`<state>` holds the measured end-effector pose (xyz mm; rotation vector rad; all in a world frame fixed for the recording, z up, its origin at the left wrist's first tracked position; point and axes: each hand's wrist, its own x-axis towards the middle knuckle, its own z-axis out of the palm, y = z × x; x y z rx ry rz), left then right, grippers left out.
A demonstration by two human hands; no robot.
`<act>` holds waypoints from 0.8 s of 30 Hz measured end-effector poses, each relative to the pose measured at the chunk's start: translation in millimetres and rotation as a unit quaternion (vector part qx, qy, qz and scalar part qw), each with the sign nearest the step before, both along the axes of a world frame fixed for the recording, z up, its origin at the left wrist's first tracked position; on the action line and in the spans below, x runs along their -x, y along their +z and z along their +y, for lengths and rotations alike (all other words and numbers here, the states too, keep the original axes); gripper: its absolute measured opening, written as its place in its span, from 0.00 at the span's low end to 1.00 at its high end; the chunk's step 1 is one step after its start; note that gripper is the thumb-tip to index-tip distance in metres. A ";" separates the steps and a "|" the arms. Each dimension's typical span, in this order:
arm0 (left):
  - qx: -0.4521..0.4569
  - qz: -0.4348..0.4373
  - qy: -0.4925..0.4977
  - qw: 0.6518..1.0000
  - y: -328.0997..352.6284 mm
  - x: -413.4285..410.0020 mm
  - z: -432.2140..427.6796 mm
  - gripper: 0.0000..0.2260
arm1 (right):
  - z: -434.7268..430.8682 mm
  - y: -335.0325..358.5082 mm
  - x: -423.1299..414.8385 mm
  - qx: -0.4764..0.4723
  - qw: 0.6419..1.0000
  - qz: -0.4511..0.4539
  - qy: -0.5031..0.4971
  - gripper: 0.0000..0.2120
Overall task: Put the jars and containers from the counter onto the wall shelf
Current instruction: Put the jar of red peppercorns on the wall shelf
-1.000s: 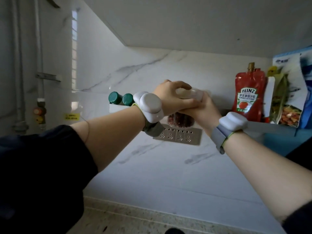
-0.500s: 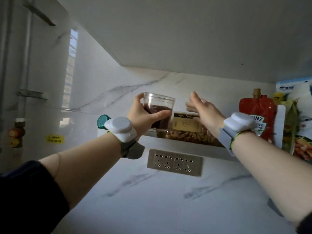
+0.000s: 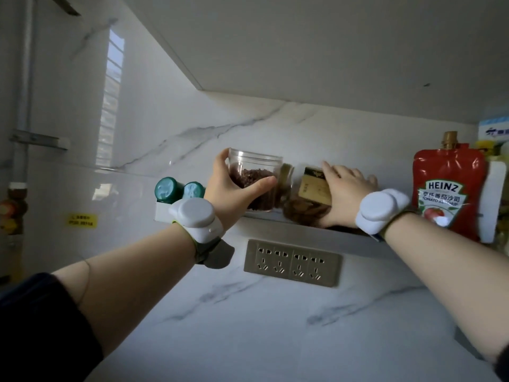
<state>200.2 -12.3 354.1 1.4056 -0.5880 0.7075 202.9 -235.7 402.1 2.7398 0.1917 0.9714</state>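
Observation:
My left hand (image 3: 234, 191) grips a clear plastic jar (image 3: 254, 172) holding dark red-brown bits, with no lid on it, at the white wall shelf (image 3: 278, 230); whether its base rests on the shelf is hidden by my hand. Right beside it stands a clear jar of nuts (image 3: 305, 205) with a gold label. My right hand (image 3: 344, 194) wraps around that nut jar from the right side. Both wrists wear white bands.
Two green-capped bottles (image 3: 179, 190) stand at the shelf's left end. A red Heinz ketchup pouch (image 3: 447, 188) and packets fill the right end. A four-socket outlet strip (image 3: 292, 263) sits just below the shelf. A cabinet underside hangs close overhead.
Both hands were together on the dark jar's top; then they parted. My right hand went from open in the air to gripping the nut jar. My left hand stays on the dark jar.

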 end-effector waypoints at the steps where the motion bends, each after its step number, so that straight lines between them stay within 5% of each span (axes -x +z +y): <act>1: -0.004 0.003 -0.002 1.000 -2.6 0.2 -2.9 0.41 | -7.9 0.7 4.2 -0.056 0.998 -0.017 0.006 0.60; 6: -0.019 0.036 0.016 0.999 -0.7 -5.2 -32.8 0.42 | -46.0 -10.9 27.9 -0.363 0.928 -0.087 0.018 0.65; 9: -0.040 0.085 0.009 0.996 6.7 -5.7 -66.3 0.44 | -52.8 -20.5 32.0 -0.375 0.922 -0.091 -0.007 0.65; 15: -0.089 0.114 -0.030 0.989 12.7 -8.8 -107.5 0.47 | -90.0 -15.9 52.3 -0.414 0.904 0.068 0.074 0.68; 20: -0.131 0.122 -0.073 0.981 15.9 -10.1 -102.2 0.39 | -104.2 -3.1 53.6 -0.460 0.883 -0.012 0.095 0.67; 24: -0.117 0.112 -0.074 0.984 12.3 -9.4 -97.2 0.36 | -100.9 14.6 41.6 -0.522 0.832 0.056 0.178 0.70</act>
